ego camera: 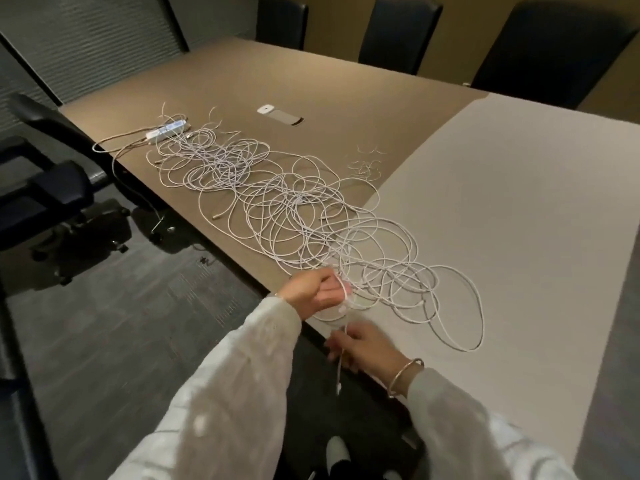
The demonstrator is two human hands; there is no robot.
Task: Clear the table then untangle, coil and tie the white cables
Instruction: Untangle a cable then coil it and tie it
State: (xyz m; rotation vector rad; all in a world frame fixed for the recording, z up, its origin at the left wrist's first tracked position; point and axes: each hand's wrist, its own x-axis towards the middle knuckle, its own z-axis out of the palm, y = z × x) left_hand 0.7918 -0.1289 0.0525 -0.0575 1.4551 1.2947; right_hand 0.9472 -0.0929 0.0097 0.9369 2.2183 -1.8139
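Here, at the far left, a dark office chair (52, 188) stands off the desk (502, 209), and a white power strip (168, 129) lies near the desk's far corner. From it the white cables (277, 202) sprawl in one loose tangle diagonally across the brown top toward the near edge. There the left hand (313, 289) curls around a small bundle of loops, apparently to keep the started coil together. Just right and nearer, the right hand (363, 344) pinches one strand whose plug end dangles below the desk edge, likely feeding it to the coil. Further right, a few thin ties (367, 166) lie apart. The desk is partly grey-surfaced, with dark chairs (398, 32) behind it.
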